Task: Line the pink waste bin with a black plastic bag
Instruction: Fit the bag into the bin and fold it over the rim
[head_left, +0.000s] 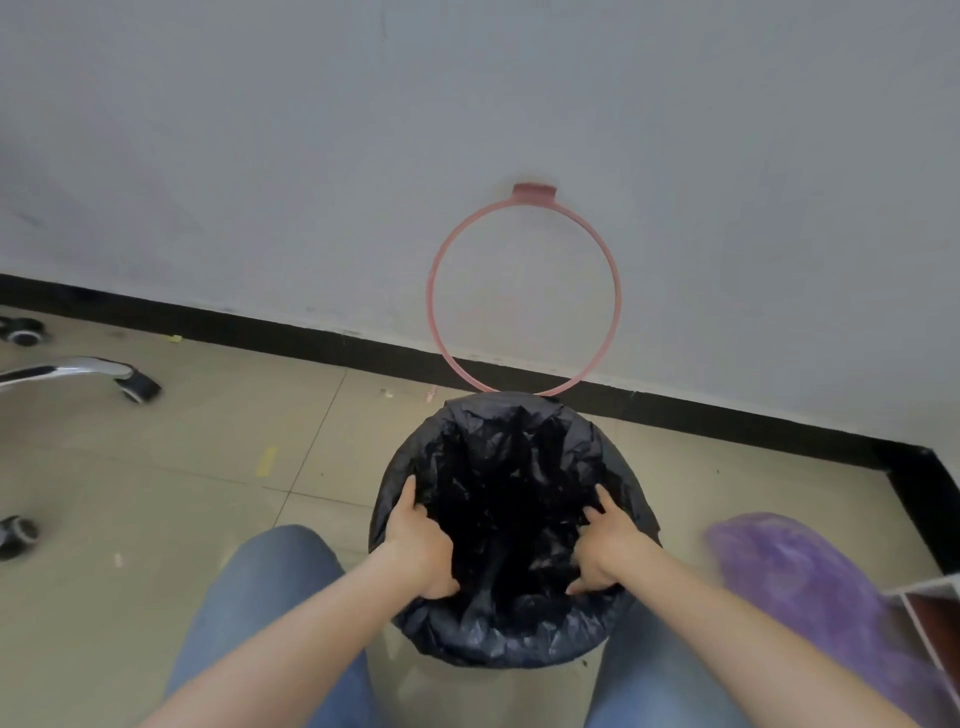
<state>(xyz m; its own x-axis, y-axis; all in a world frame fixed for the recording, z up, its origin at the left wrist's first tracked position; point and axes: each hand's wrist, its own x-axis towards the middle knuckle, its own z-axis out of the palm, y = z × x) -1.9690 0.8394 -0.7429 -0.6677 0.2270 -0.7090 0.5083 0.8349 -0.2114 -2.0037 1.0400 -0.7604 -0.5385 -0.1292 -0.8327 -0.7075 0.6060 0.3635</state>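
A black plastic bag (511, 441) is spread over the round waste bin on the floor between my knees, folded over its rim so the bin's pink body is hidden. The bin's pink ring (523, 288) stands raised behind it against the white wall. My left hand (418, 540) grips the bag's edge at the left rim, fingers tucked inside. My right hand (605, 551) holds the bag at the right rim, index finger stretched along the edge. The bag's inside is crumpled and dark.
White wall with a black skirting (311, 338) runs behind the bin. Chrome office chair legs with castors (137, 387) stand at the left on the tiled floor. A purple fuzzy object (810, 582) and a white shelf corner (930, 623) lie at the right.
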